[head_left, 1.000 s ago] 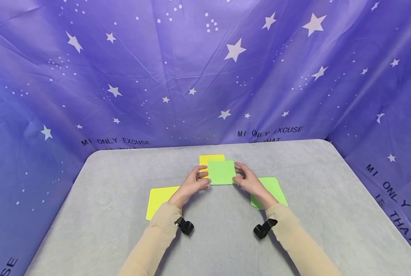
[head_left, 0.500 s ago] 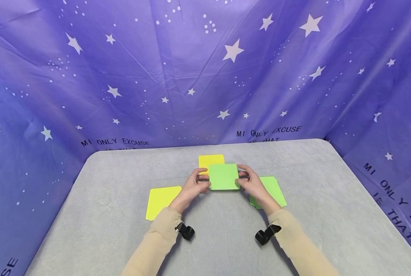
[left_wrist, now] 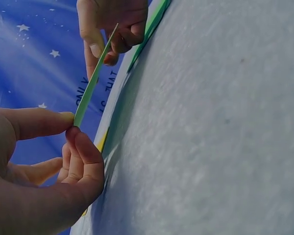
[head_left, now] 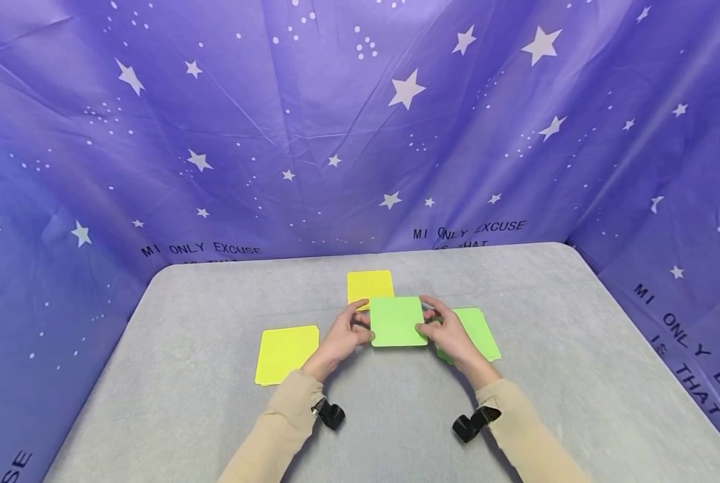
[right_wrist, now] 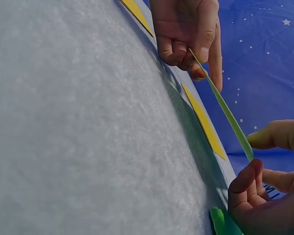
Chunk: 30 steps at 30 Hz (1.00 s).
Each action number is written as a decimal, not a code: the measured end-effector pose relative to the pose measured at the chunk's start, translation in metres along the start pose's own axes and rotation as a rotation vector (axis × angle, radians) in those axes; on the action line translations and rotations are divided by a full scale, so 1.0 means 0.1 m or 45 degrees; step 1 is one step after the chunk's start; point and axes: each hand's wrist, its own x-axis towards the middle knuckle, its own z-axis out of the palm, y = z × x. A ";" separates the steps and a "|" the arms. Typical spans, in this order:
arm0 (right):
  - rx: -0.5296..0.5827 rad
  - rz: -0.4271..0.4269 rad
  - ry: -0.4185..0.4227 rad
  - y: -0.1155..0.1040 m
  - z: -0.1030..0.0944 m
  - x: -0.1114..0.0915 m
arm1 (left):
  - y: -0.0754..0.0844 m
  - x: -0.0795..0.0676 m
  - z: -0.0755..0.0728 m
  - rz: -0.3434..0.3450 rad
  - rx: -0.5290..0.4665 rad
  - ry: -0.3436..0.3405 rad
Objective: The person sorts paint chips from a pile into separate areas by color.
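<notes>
A thin green card with rounded corners is held above the grey table by both hands. My left hand pinches its left edge between thumb and fingers. At the opposite edge, my right hand has the same kind of pinch. Seen edge-on in the left wrist view, the green card stands apart from the tabletop. Just behind it lies a yellow card, its near part partly covered. A pile of green cards is beside my right hand, partly hidden by it.
Yellow cards lie slightly fanned on the table, left of my left forearm. A purple star-printed cloth hangs behind the table and along its sides. Each wrist carries a small black camera.
Both hands have drawn the green card toward me and slightly right. More of the yellow card behind it now shows. The piles on either side stay put.
</notes>
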 end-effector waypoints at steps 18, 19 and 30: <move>0.065 -0.029 0.010 0.11 -0.36 -0.23 | 0.07 0.03 0.35 0.011 -0.128 -0.110; 0.072 -0.026 0.010 0.10 -0.39 -0.25 | 0.03 0.05 0.38 0.015 -0.133 -0.117; 0.093 -0.006 0.024 0.11 -0.57 -0.37 | 0.00 0.12 0.57 0.017 -0.156 -0.153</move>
